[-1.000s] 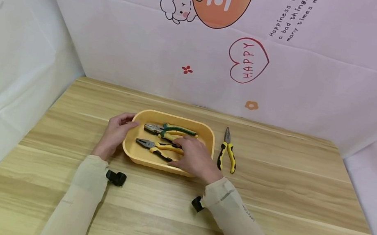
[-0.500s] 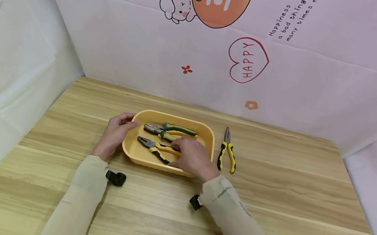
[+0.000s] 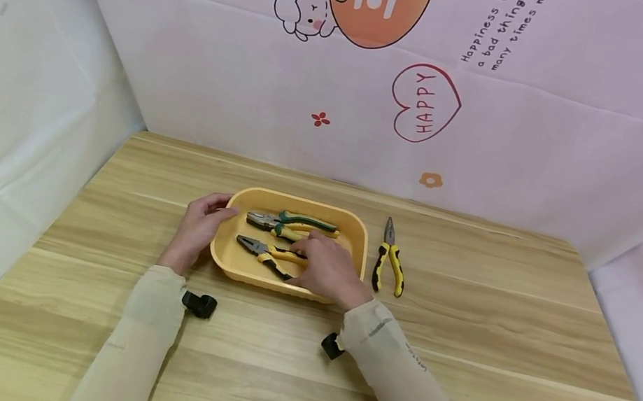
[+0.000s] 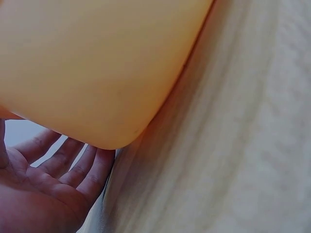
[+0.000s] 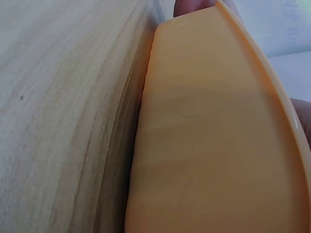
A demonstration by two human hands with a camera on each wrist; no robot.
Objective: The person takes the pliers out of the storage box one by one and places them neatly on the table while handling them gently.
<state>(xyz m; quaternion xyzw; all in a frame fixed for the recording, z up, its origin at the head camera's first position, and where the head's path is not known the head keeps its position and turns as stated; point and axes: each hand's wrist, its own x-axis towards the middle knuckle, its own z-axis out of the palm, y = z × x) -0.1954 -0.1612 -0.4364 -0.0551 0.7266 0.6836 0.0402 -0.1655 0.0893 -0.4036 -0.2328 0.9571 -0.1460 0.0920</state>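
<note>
A pale orange plastic tray (image 3: 228, 263) sits on the wooden table. My left hand (image 3: 197, 228) holds its left end, thumb at the rim and fingers against the outside wall; the left wrist view shows those fingers (image 4: 63, 167) behind the tray's corner. Inside, my right hand (image 3: 328, 269) grips the handles of yellow-and-black combination pliers (image 3: 273, 258), lying in the tray's front half with their grey jaws toward the left. The handle ends are hidden under the hand. Behind them lie green-and-yellow combination pliers (image 3: 307, 220), partly covered by my right fingers.
Long-nose pliers (image 3: 390, 258) with yellow-and-black handles lie on the table right of the tray, nose toward the back. A printed white cloth (image 3: 251, 89) stands along the table's back edge, and another cloth rises at the left.
My right hand has shifted slightly left. The yellow-and-black pliers in it have turned a little and spread their handles wider. The left hand and tray stay in place.
</note>
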